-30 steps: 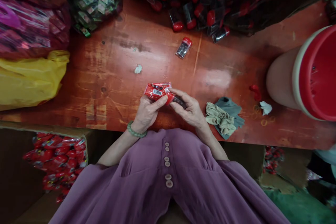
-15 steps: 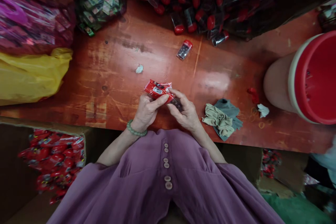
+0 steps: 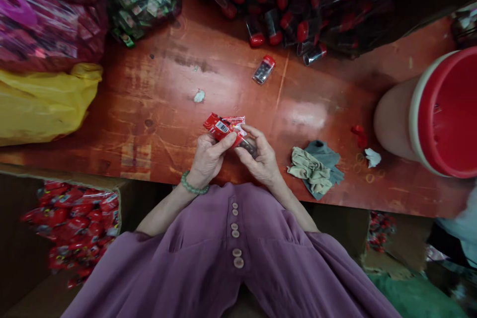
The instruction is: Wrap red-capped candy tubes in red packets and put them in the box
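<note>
My left hand (image 3: 206, 159), with a green bead bracelet on the wrist, grips a red plastic packet (image 3: 222, 127) with a barcode label, held just above the near edge of the red-brown table (image 3: 156, 94). My right hand (image 3: 261, 159) pinches a small dark tube (image 3: 249, 146) whose end sits in the packet's mouth. Both hands meet in front of my purple buttoned top. A single loose tube with a red cap (image 3: 263, 70) lies further out on the table.
A heap of red-capped tubes (image 3: 294, 15) fills the far side. Bags of wrapped sweets (image 3: 44, 30) and a yellow bag (image 3: 40, 104) sit left. A big red-lidded jar (image 3: 436, 114) lies right. Crumpled cloths (image 3: 316, 169) rest beside my right hand. A box of red packets (image 3: 74, 223) stands lower left.
The packet has tilted slightly and the dark tube has slid further into it. My hands stay in the same place; the camera has shifted a little.
</note>
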`<state>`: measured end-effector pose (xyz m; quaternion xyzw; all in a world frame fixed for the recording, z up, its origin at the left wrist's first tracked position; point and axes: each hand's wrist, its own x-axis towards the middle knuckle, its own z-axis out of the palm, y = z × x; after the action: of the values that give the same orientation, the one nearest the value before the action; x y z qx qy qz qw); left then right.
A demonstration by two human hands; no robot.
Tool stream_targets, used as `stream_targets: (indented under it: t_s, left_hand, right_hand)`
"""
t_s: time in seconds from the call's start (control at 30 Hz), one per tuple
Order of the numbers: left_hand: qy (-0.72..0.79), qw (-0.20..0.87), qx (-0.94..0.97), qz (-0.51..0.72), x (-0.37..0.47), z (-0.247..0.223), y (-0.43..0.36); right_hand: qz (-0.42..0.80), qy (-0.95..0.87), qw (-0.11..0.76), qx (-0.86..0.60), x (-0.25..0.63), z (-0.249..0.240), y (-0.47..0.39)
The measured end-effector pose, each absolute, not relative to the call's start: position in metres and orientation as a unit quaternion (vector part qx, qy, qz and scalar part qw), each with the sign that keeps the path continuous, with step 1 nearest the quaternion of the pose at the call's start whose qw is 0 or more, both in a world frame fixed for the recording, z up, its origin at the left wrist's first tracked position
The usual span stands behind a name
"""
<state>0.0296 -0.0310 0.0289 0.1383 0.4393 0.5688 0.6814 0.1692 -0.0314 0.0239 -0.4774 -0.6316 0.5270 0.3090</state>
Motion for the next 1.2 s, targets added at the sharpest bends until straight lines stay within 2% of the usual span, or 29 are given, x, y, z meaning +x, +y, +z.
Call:
stream_targets:
  t_s: [0.27, 0.73, 0.97, 1.2]
  left_hand:
    - [0.424, 0.696, 0.154, 0.558, 0.02, 0.03, -0.027]
    - [0.422, 0.71, 0.124, 0.55, 0.025, 0.025, -0.038]
    - [0.449, 0.683, 0.114, 0.565, 0.035, 0.025, -0.041]
    - [0.441, 0.683, 0.103, 0.572, 0.033, 0.025, -0.038]
  right_hand:
    - [0.436, -0.728, 0.285, -0.446, 0.171, 0.032, -0.027]
    - [0.459, -0.65, 0.361, -0.487, 0.164, 0.022, -0.034]
    - [0.378, -0.631, 0.438, -0.517, 0.158, 0.018, -0.043]
    - [0.361, -0.643, 0.455, -0.499, 0.157, 0.012, -0.042]
